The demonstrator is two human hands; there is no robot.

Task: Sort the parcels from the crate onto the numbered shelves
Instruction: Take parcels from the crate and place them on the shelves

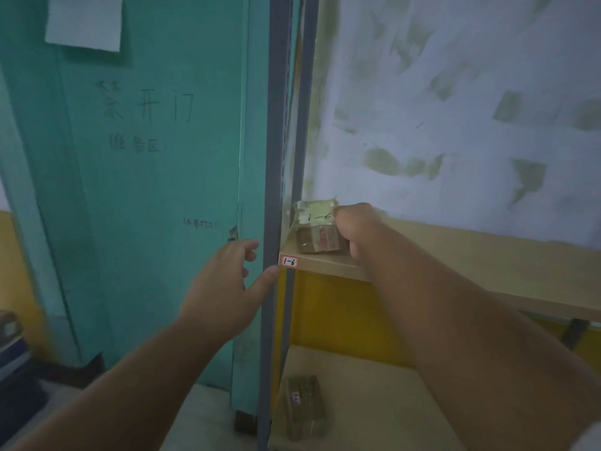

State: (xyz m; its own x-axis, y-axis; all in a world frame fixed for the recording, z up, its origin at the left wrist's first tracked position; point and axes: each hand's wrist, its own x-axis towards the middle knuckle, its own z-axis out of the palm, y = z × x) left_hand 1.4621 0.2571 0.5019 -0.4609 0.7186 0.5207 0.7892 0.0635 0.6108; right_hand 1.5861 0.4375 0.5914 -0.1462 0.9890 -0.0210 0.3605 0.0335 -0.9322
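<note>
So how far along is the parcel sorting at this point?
One parcel already lies on the lower shelf. In hand: the right hand grips a parcel marked 1-6, resting on the shelf whose label also reads 1-6, not yet released. The left hand is open by the upright post. The crate is out of view, so what remains cannot be told.

Both bare forearms are reaching up and forward from the six o'clock edge. The left hand is hanging open toward eleven o'clock, fingers loosely spread, thumb pointing toward three o'clock. The right hand is curling its fingers closed at twelve o'clock, knuckles facing the camera.
</note>
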